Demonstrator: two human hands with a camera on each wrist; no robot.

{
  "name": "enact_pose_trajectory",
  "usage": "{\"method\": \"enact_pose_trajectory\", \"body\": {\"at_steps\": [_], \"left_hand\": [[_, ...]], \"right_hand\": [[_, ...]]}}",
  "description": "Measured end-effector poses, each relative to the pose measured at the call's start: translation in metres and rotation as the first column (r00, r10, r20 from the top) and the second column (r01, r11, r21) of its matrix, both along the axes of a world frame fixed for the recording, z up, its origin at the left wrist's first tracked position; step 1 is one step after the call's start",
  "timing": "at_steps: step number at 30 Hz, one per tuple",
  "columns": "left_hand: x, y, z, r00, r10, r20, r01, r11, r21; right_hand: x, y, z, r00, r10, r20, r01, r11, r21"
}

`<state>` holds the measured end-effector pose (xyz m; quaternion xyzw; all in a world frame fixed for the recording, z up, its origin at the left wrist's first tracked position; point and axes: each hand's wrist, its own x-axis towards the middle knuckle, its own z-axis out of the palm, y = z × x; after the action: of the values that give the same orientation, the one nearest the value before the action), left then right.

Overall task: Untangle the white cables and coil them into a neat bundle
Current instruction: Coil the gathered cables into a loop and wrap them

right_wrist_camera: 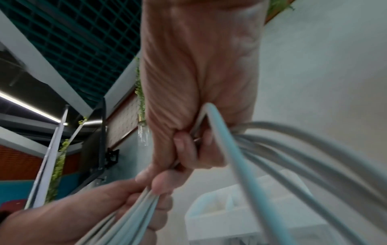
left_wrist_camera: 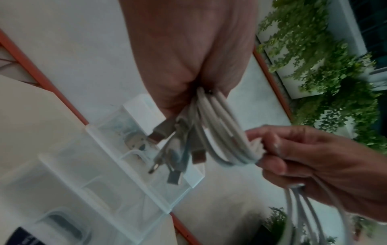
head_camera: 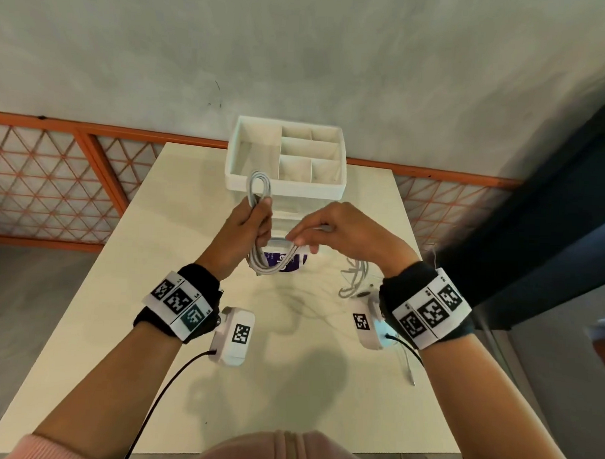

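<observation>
— Where the left hand (head_camera: 248, 227) is concerned, how are the white cables (head_camera: 259, 190) held?

— Its fingers are curled round the middle of the coil, so that one loop stands above the fist, in front of the white divided organiser (head_camera: 286, 156), and the rest hangs below it. The lower loop is pinched by the right hand (head_camera: 332, 230), just beside the left, on the near side of the organiser.

— How would the coil be expected to handle?

— It is judged light, limp and somewhat springy; the smooth sheath is likely to slip, so the strands should be gripped together at the waist, not by the plugs (left_wrist_camera: 178, 145), which dangle loose under the left palm.

— Is more cable seen?

— A second pale tangle (head_camera: 356, 276) is left lying on the table (head_camera: 289, 383), nearer than the organiser and to its right, under the right wrist.

— Can any writing be read?

— A purple label (head_camera: 286, 261) is seen behind the hanging loop, below the organiser; its white lettering cannot be made out. Only black-and-white square markers are shown on the wristbands (head_camera: 428, 309).
</observation>
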<state>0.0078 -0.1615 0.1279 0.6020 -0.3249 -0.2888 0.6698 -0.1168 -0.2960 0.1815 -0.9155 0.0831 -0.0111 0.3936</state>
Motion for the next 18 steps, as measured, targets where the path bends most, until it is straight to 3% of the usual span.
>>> {"method": "enact_pose_trajectory", "body": {"at_steps": [7, 15, 18], "left_hand": [[-0.014, -0.007, 0.005, 0.996, -0.080, 0.036, 0.076, 0.992, 0.103], [-0.027, -0.003, 0.016, 0.989, -0.110, -0.095, 0.121, 0.985, 0.121], [-0.033, -0.001, 0.015, 0.988, -0.151, -0.035, 0.154, 0.973, 0.170]], "right_hand": [[0.002, 0.015, 0.004, 0.990, 0.012, 0.138, -0.010, 1.000, -0.015], [0.004, 0.025, 0.006, 0.988, 0.001, 0.158, 0.034, 0.975, -0.219], [0.003, 0.025, 0.005, 0.981, -0.044, 0.187, 0.102, 0.944, -0.315]]}}
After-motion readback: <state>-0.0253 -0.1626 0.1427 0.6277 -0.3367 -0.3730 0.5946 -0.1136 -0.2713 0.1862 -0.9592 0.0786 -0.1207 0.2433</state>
